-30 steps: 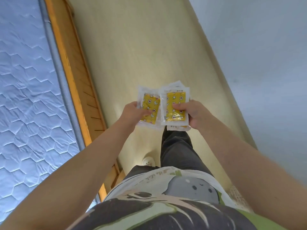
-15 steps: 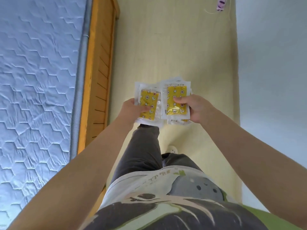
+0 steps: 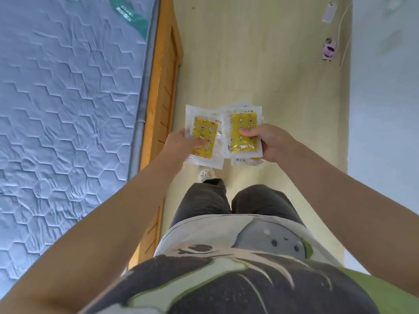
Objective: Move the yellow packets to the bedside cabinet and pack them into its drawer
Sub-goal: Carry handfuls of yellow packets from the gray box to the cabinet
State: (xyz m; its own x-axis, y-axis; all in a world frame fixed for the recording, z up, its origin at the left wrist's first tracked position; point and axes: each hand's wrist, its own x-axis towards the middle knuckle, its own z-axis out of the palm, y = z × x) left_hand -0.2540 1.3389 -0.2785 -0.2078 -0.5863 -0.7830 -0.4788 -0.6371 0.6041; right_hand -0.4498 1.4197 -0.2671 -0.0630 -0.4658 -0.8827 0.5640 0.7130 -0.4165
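Note:
Both hands hold yellow packets in clear white-edged wrappers out in front of my body, above the floor. My left hand (image 3: 181, 143) grips one bunch of yellow packets (image 3: 205, 134) with its thumb on top. My right hand (image 3: 269, 141) pinches a second stack of yellow packets (image 3: 243, 130), whose left edge overlaps the first bunch. More packets poke out under the right stack. No bedside cabinet or drawer shows in the head view.
A bed with a blue quilted mattress (image 3: 68, 109) and an orange wooden frame (image 3: 163, 87) runs along the left. Pale yellow floor (image 3: 260, 64) stretches ahead, a pale wall (image 3: 385, 109) on the right. Two phones (image 3: 328, 49) on cables lie far right.
The view has swung as I walk along the bed: the frame stands more upright and the phones came into sight. Both hands keep their packets, held much the same.

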